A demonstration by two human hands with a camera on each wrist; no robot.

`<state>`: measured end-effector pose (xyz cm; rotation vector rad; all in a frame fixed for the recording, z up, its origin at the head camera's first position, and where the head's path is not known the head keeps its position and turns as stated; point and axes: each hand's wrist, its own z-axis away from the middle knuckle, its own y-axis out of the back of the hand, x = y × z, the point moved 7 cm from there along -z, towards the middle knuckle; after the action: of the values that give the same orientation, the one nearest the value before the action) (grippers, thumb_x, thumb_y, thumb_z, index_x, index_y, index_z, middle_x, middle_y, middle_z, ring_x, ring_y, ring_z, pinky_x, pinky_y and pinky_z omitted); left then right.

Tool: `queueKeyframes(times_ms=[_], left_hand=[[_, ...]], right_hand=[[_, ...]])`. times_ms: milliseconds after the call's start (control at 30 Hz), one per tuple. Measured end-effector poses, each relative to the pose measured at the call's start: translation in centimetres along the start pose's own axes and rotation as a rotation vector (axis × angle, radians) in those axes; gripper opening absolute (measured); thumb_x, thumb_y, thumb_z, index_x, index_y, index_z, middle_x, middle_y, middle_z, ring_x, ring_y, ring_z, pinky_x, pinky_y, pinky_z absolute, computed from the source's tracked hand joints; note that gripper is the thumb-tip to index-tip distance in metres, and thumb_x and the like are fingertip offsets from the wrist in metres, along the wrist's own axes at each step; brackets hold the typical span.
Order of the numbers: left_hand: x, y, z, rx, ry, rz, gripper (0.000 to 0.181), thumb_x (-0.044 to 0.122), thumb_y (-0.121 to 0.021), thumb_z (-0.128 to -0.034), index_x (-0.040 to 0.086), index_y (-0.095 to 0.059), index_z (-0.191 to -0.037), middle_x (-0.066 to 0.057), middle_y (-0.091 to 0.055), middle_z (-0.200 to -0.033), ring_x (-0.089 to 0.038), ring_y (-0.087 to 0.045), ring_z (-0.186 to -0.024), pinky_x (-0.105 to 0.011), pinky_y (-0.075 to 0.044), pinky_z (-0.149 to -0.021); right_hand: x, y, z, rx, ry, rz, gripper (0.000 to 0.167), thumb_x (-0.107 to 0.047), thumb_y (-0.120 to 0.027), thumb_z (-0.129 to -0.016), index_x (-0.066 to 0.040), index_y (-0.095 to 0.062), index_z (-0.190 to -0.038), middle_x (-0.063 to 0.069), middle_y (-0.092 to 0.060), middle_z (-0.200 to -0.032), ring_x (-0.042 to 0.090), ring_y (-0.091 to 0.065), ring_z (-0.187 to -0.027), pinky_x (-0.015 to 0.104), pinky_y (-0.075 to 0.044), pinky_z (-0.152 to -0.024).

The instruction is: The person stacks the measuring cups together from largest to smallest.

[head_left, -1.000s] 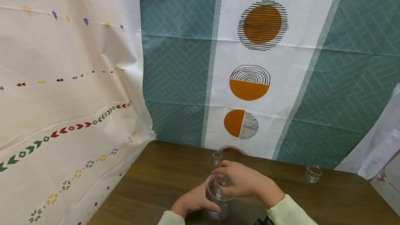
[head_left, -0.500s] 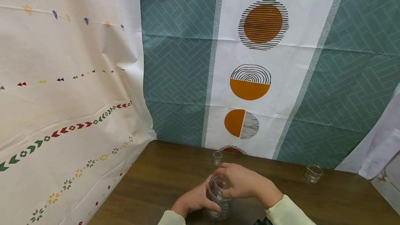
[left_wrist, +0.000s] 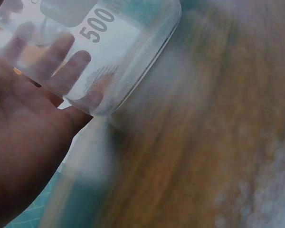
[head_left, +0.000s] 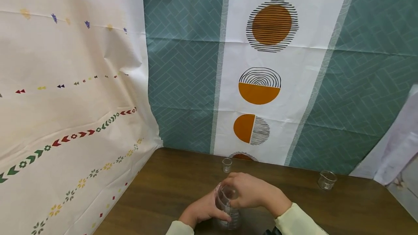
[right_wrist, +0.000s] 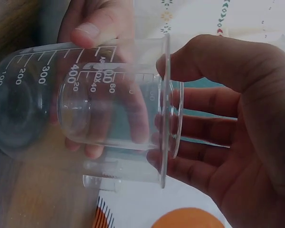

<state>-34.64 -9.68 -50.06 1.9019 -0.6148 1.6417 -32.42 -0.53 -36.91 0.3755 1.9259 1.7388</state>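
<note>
A large clear glass beaker (head_left: 234, 220) stands on the table in front of me, its white scale readable in the right wrist view and a "500" mark in the left wrist view. My left hand (head_left: 204, 206) grips its side, fingers round the glass and thumb toward me. Inside its upper part is a smaller graduated beaker (right_wrist: 104, 109), its rim just above the large rim. My right hand (head_left: 253, 193) holds that smaller beaker by its rim from above, thumb on one side and fingers on the other. The smaller base is apart from the large beaker's bottom.
Toward the back of the brown wooden table (head_left: 163, 191) stands a very small beaker (head_left: 226, 165), just beyond my hands. A wider, short beaker (head_left: 326, 180) stands at the back right. Patterned cloth (head_left: 183, 82) hangs behind the table, with cream cloth (head_left: 75, 111) at left.
My right hand has sunk slightly, bringing the smaller beaker deeper into the large one. The left hand keeps its grip in about the same place.
</note>
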Motion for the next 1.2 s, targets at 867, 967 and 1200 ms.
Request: queueKeyframes(times_ms=[867,967,1200], left_hand=[[0.2,0.0,0.2,0.012,-0.016,-0.031,0.091,0.014,-0.081,-0.0779,0.027,-0.025,-0.149,-0.001,-0.044,-0.146,-0.018,-0.041,-0.135,-0.016,-0.039,-0.101],[0.1,0.0,0.3,0.018,-0.004,-0.025,0.091,0.013,-0.081,-0.0777,0.026,-0.026,-0.148,-0.002,-0.044,-0.145,-0.019,-0.041,-0.134,-0.016,-0.039,-0.100],[0.1,0.0,0.2,0.019,-0.005,-0.029,0.091,0.013,-0.081,-0.0775,0.025,-0.026,-0.149,-0.002,-0.045,-0.144,-0.016,-0.043,-0.132,-0.016,-0.040,-0.100]], right_hand=[[0.2,-1.0,-0.5,-0.086,-0.062,-0.004,0.043,-0.026,-0.073,-0.080,-0.017,-0.066,-0.121,-0.006,-0.065,-0.115,0.005,-0.059,-0.100,0.028,-0.052,-0.089],[0.1,-1.1,-0.5,-0.091,-0.067,-0.006,0.044,-0.026,-0.074,-0.080,-0.017,-0.066,-0.122,-0.005,-0.065,-0.115,0.006,-0.059,-0.101,0.028,-0.052,-0.089],[0.1,-1.2,-0.6,-0.094,-0.074,-0.017,0.044,-0.024,-0.076,-0.079,-0.019,-0.067,-0.121,-0.007,-0.066,-0.111,0.002,-0.058,-0.094,0.025,-0.052,-0.085]])
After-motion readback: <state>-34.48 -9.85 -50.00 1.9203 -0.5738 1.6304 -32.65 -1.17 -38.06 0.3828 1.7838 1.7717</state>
